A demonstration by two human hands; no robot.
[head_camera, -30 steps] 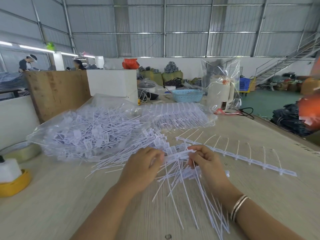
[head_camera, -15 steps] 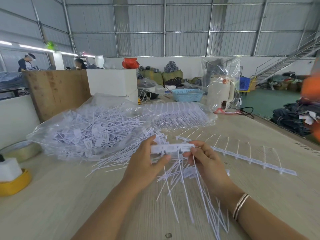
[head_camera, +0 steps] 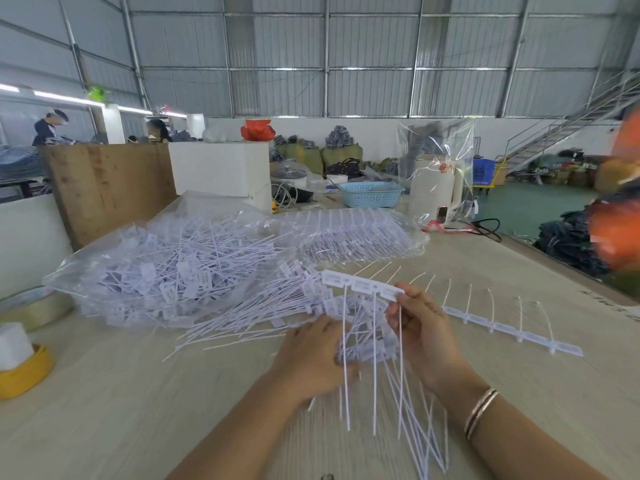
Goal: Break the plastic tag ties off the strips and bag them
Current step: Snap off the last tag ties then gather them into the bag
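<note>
A pale wood-grain surface fills the near part of the head view, inside a large hall with corrugated metal walls and roof framing, a green floor and a metal staircase at the far right. At the surface's far end stand a plywood board, white foam boxes, a light blue perforated basket and a cream jug inside a crinkled clear bag. On the left edge sit a tape roll and a yellow holder with a white block in it. A clear plastic bag bulges with loose white ties, thin stiff stems with small flat rectangular heads; a second clear bag behind it holds unbroken strips laid in rows. More loose ties spill across the surface in front of the bag. The right hand holds a short white strip section raised above the surface, its fingers pinching the strip's right end, three long stems hanging down from it. The left hand lies lower, its fingers curled round a bundle of stems beneath; the exact hold is blurred. To the right a long strip rests flat on the surface, its curved stems pointing away. A thin banded bracelet circles the right wrist
</note>
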